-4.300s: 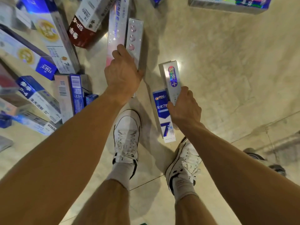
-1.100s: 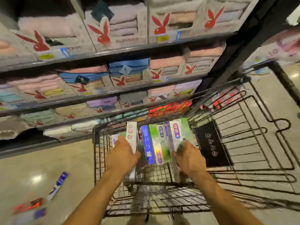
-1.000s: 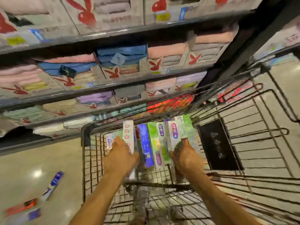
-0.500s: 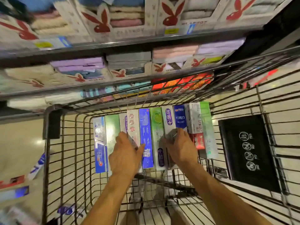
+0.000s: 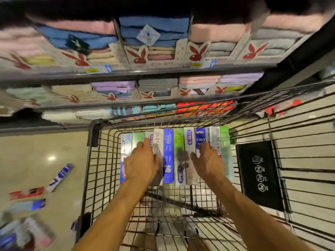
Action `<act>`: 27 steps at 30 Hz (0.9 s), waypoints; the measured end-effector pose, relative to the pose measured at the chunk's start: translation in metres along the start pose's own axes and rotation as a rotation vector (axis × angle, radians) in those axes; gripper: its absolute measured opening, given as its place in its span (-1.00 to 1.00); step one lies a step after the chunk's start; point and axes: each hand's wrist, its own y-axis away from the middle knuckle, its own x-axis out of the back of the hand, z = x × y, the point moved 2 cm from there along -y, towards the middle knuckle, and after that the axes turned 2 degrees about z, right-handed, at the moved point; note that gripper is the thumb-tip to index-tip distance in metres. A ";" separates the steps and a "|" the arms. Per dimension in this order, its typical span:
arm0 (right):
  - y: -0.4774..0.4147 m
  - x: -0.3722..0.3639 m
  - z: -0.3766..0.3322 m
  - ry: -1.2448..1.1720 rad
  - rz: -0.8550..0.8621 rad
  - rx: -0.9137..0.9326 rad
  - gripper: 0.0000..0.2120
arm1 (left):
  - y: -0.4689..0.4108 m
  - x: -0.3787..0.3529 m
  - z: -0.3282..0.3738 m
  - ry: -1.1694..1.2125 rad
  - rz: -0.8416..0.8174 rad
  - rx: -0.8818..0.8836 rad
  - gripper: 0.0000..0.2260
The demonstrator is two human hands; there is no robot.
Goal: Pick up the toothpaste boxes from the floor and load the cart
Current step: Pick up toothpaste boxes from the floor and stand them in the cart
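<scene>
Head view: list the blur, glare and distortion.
In the head view, motion blur smears the floor boxes at lower left and the top shelf; the row of boxes in the cart is sharper; a glare spot sits on the floor; the wide lens bows the shelf edges and cart wires.

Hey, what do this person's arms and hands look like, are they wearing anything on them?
The left arm and right arm are bare as far as the picture reaches, with no sleeves in view. The left hand and right hand wear no gloves, and no watch or band shows at either wrist. No rings show, though the fingers are slightly blurred.
</scene>
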 end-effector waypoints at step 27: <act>0.337 0.260 -0.312 0.474 0.250 1.258 -0.58 | 0.356 0.368 -0.068 -0.271 0.586 0.423 -0.67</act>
